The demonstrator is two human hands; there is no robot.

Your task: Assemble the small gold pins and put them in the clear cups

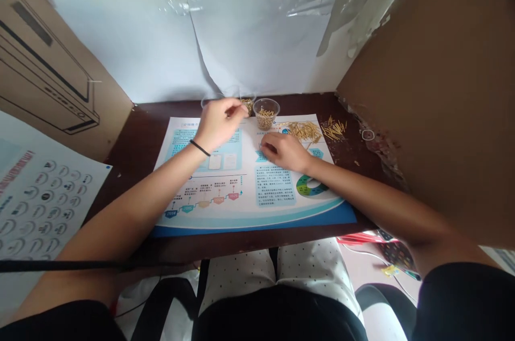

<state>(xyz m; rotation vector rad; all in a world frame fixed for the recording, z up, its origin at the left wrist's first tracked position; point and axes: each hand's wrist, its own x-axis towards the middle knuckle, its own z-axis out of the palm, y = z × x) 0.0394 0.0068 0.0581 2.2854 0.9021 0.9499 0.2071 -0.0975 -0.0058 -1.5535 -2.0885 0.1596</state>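
Note:
My left hand (222, 120) is raised at the back of the printed sheet, thumb and fingertips pinched together beside the clear plastic cups. Whatever the pinch holds is too small to make out. Just right of those fingertips stands a clear cup (266, 106) with small brass-coloured pieces inside. A second cup (248, 107) with similar pieces is partly behind my left hand, and a third clear cup (207, 99) is mostly hidden by it. My right hand (286, 151) rests on the sheet, fingers curled and closed, contents hidden. Beyond it lies a pile of thin brass-coloured pins (302, 131).
More loose pins (335, 128) are scattered on the dark table (132, 140) right of the printed sheet (225, 212). Cardboard walls stand left (52, 62) and right (442, 89), with a white panel (257, 46) behind. Another printed sheet (36, 191) is at the left.

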